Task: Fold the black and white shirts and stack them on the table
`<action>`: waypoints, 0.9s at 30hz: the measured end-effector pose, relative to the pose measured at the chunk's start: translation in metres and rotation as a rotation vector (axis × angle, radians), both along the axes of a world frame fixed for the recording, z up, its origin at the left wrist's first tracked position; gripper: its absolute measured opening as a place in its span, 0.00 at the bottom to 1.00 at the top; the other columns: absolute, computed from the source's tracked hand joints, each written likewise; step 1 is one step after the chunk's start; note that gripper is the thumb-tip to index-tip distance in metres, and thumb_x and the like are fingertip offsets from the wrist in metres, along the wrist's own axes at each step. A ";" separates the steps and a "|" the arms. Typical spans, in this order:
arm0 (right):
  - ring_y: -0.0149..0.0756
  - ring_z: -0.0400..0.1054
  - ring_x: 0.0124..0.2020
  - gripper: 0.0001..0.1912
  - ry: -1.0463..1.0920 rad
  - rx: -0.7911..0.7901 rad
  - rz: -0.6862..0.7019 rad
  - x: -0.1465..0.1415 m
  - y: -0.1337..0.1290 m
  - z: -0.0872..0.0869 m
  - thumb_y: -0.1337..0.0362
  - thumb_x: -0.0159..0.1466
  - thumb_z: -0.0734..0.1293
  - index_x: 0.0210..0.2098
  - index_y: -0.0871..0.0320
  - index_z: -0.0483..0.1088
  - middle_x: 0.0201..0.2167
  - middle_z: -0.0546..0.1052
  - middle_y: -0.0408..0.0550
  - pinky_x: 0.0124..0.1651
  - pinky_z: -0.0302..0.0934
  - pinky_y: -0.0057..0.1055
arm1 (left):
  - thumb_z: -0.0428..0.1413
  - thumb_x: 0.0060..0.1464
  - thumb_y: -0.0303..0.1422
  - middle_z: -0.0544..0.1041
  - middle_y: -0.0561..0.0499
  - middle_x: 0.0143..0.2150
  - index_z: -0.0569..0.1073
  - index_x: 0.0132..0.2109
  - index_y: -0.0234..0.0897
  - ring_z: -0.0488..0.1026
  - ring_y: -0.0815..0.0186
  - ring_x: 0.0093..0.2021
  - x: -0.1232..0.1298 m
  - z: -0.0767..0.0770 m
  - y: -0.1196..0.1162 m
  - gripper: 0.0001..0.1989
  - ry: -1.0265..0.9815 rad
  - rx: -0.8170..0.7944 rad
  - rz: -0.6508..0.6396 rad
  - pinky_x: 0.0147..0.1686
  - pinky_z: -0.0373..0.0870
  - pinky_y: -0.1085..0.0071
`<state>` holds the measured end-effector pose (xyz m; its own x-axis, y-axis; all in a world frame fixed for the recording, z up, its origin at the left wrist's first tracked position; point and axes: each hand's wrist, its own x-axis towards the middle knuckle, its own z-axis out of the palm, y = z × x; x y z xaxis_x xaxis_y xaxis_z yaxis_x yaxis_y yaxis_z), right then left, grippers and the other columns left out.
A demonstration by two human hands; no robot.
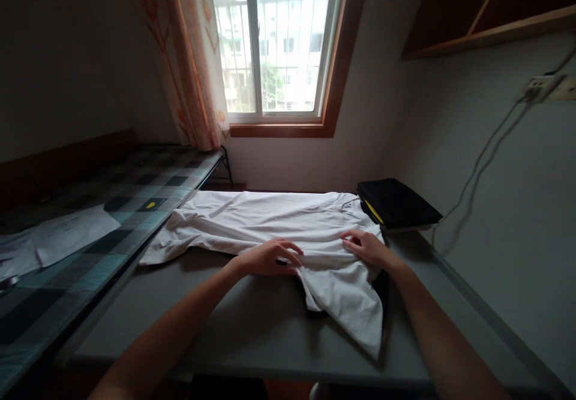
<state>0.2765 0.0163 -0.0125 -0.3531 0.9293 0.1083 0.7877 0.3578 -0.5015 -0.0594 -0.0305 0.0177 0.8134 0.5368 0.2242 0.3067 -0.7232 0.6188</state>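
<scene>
A white short-sleeved shirt lies spread sideways across a grey table, wrinkled, its collar end toward the right. One sleeve hangs toward the front edge, with dark cloth showing beneath it. My left hand touches the near edge of the shirt beside that sleeve, fingers curved and apart. On the shoulder area near the collar rests my right hand, its bent fingertips on the fabric and a gap between them. Neither hand visibly lifts the cloth.
A folded black stack with a yellow strip sits at the table's back right. To the left is a bed with a checked cover and papers. Ahead stands a window with a curtain. A cable runs down the right wall.
</scene>
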 end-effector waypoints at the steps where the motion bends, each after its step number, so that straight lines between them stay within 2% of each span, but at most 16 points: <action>1: 0.38 0.71 0.33 0.18 -0.001 0.000 -0.002 0.000 -0.001 0.001 0.57 0.62 0.61 0.43 0.60 0.76 0.35 0.79 0.50 0.39 0.64 0.31 | 0.57 0.58 0.36 0.76 0.45 0.54 0.79 0.50 0.41 0.72 0.62 0.53 0.001 0.001 -0.001 0.13 -0.006 0.011 -0.006 0.56 0.64 0.66; 3: 0.38 0.72 0.34 0.18 0.000 -0.003 -0.008 -0.002 -0.002 0.003 0.57 0.62 0.61 0.43 0.61 0.76 0.36 0.79 0.51 0.39 0.64 0.30 | 0.56 0.58 0.30 0.76 0.46 0.53 0.78 0.50 0.42 0.72 0.63 0.53 0.004 0.003 -0.003 0.14 -0.004 0.033 -0.036 0.57 0.64 0.66; 6: 0.38 0.72 0.35 0.17 0.012 -0.004 -0.009 -0.002 -0.003 0.004 0.57 0.62 0.62 0.43 0.60 0.76 0.37 0.80 0.50 0.39 0.63 0.30 | 0.54 0.52 0.21 0.76 0.50 0.54 0.78 0.50 0.45 0.70 0.62 0.55 0.004 0.005 -0.005 0.21 0.033 0.033 -0.111 0.59 0.63 0.65; 10: 0.37 0.71 0.33 0.17 0.038 0.016 0.002 0.000 0.000 -0.002 0.57 0.61 0.62 0.42 0.60 0.76 0.35 0.80 0.50 0.37 0.63 0.30 | 0.55 0.44 0.17 0.76 0.51 0.55 0.78 0.52 0.45 0.67 0.59 0.58 0.000 0.002 -0.003 0.29 0.067 0.010 -0.130 0.60 0.62 0.64; 16: 0.37 0.70 0.30 0.16 0.069 0.040 0.016 0.005 0.005 -0.010 0.55 0.61 0.63 0.40 0.58 0.76 0.31 0.79 0.48 0.35 0.62 0.30 | 0.61 0.49 0.24 0.74 0.51 0.56 0.81 0.45 0.49 0.67 0.58 0.58 0.000 -0.003 -0.002 0.18 0.026 -0.001 -0.096 0.59 0.61 0.64; 21: 0.38 0.71 0.31 0.16 0.076 0.040 0.016 0.005 0.006 -0.010 0.55 0.61 0.63 0.41 0.58 0.77 0.33 0.79 0.49 0.35 0.63 0.31 | 0.65 0.49 0.31 0.76 0.51 0.53 0.83 0.38 0.48 0.63 0.56 0.60 0.004 -0.003 -0.006 0.08 0.003 -0.016 -0.080 0.60 0.59 0.62; 23: 0.38 0.71 0.31 0.16 0.076 0.037 0.014 0.005 0.005 -0.010 0.55 0.60 0.64 0.40 0.58 0.77 0.32 0.79 0.49 0.35 0.63 0.31 | 0.64 0.50 0.34 0.77 0.48 0.47 0.82 0.36 0.44 0.67 0.59 0.54 0.006 -0.003 -0.008 0.04 -0.037 -0.059 -0.086 0.57 0.62 0.64; 25: 0.38 0.71 0.31 0.16 0.073 0.035 0.011 0.005 0.005 -0.010 0.55 0.60 0.64 0.40 0.58 0.77 0.32 0.79 0.49 0.35 0.63 0.31 | 0.62 0.53 0.37 0.78 0.47 0.41 0.81 0.36 0.39 0.70 0.63 0.45 0.010 -0.003 -0.011 0.07 -0.112 -0.147 -0.075 0.49 0.66 0.67; 27: 0.38 0.71 0.31 0.17 0.075 0.034 0.011 0.005 0.005 -0.010 0.55 0.61 0.63 0.40 0.59 0.76 0.32 0.79 0.49 0.35 0.63 0.31 | 0.59 0.55 0.40 0.76 0.48 0.36 0.78 0.36 0.35 0.71 0.67 0.37 0.013 -0.005 -0.011 0.11 -0.208 -0.257 0.012 0.42 0.67 0.70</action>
<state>0.2811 0.0211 -0.0225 -0.3529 0.9208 0.1660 0.7443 0.3837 -0.5466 -0.0463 -0.0417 0.0122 0.7578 0.6063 0.2410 0.1621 -0.5327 0.8306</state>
